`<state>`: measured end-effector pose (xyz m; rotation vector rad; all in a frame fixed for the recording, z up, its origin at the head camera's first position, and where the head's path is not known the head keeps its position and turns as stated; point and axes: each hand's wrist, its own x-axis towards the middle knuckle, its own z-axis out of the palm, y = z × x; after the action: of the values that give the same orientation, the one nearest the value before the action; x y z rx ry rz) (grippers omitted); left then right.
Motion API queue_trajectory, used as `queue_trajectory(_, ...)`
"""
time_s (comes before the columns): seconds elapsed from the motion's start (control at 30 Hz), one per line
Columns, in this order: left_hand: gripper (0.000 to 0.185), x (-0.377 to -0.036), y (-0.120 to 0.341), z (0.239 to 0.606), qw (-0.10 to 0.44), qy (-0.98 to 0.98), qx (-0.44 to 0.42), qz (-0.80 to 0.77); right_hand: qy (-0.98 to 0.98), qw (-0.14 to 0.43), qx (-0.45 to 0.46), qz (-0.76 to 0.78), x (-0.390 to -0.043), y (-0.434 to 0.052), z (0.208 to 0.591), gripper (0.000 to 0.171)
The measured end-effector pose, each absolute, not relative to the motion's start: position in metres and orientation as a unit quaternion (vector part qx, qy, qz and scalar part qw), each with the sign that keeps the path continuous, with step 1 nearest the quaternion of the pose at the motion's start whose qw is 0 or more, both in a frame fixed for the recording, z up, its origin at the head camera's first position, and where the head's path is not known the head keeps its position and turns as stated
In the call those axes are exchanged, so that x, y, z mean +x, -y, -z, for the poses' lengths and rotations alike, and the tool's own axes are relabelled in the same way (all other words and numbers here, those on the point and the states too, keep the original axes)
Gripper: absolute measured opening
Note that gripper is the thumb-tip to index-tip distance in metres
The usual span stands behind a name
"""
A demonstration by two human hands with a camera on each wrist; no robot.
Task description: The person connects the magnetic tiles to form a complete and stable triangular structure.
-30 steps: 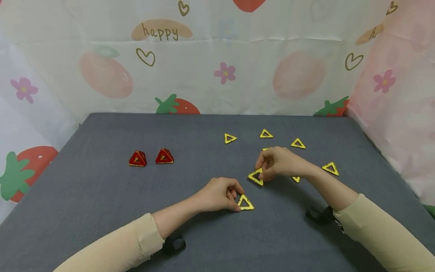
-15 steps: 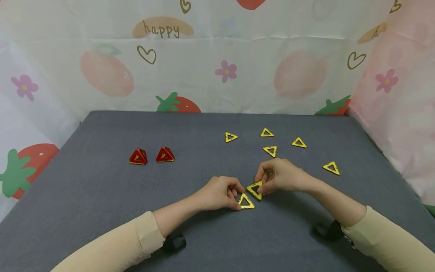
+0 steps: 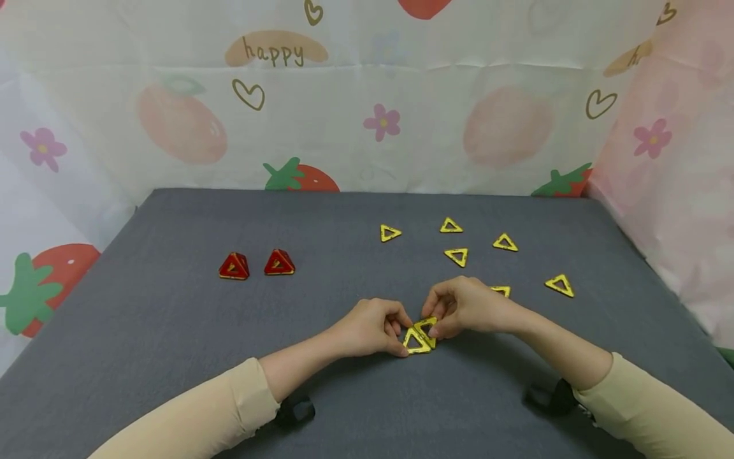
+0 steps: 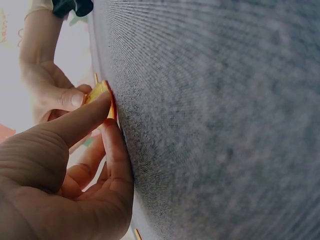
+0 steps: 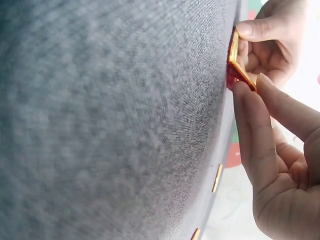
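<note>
- Two hands meet low on the grey tabletop (image 3: 172,331), which carries everything; a printed cloth backdrop (image 3: 367,127) walls it in.
- Left hand (image 3: 369,328): its grip is pinched on a flat yellow triangle (image 3: 414,342), probably to steady it against the cloth.
- Right hand (image 3: 467,306): its grip is clamped on a second yellow triangle (image 3: 428,326), tilted so its edge touches the first, seemingly to join them.
- Beyond the right grip lie six loose yellow triangles (image 3: 457,256), well apart, within easy reach.
- Far left of the grips stand two red pyramids (image 3: 255,264), side by side.
- No containers show.
</note>
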<state>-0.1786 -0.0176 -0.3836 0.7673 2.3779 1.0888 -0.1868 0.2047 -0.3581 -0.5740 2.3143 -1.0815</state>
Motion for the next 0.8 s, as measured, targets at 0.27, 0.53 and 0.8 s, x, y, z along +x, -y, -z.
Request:
queue_trajectory(0.27, 0.034, -0.1795, 0.0171, 0.3859, 0.204, -0.856, 0.276, -0.385, -0.839, 0.269, -0.268, 0.39, -0.1894, -0.205, 0.3623, 0.031)
queue_trajectory(0.53, 0.032, -0.1796, 0.0166, 0.3888, 0.198, -0.858, 0.275, -0.386, -0.848, 0.251, -0.267, 0.382, -0.1901, -0.2016, 0.3631, 0.028)
queue_trajectory(0.8, 0.034, -0.1831, 0.0223, 0.3857, 0.19, -0.856, 0.277, -0.392, -0.869, 0.216, -0.276, 0.35, -0.1914, -0.1967, 0.3617, 0.025)
